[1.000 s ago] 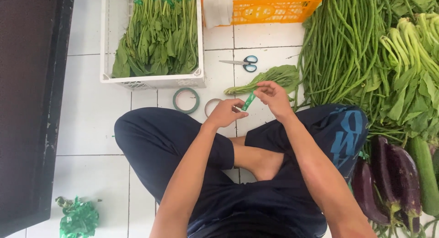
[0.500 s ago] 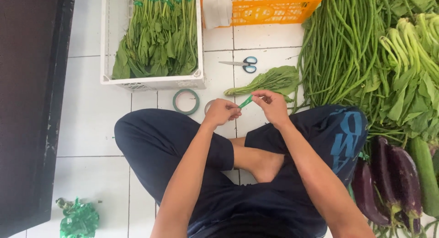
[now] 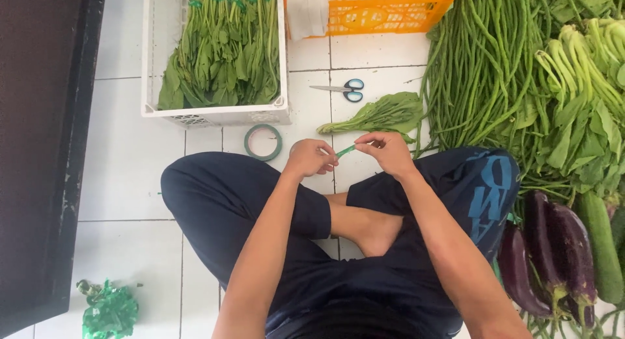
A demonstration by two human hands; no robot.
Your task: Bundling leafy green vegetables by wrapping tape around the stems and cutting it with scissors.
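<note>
green tape strip (image 3: 346, 150) stretched between left hand (image 3: 311, 158) and right hand (image 3: 387, 151), both pinching an end. probably thin, light, sticky, easily twisted; best held at the ends. tape roll (image 3: 263, 142) at ten o'clock, loose greens bunch (image 3: 377, 115) at twelve.

Both forearms reach forward over the crossed legs, and the hands meet just above the bare foot (image 3: 374, 231). The left hand (image 3: 311, 158) is curled, fingers pinched shut. The right hand (image 3: 388, 151), close beside it, pinches with thumb and fingers, wrist bent inward.
</note>
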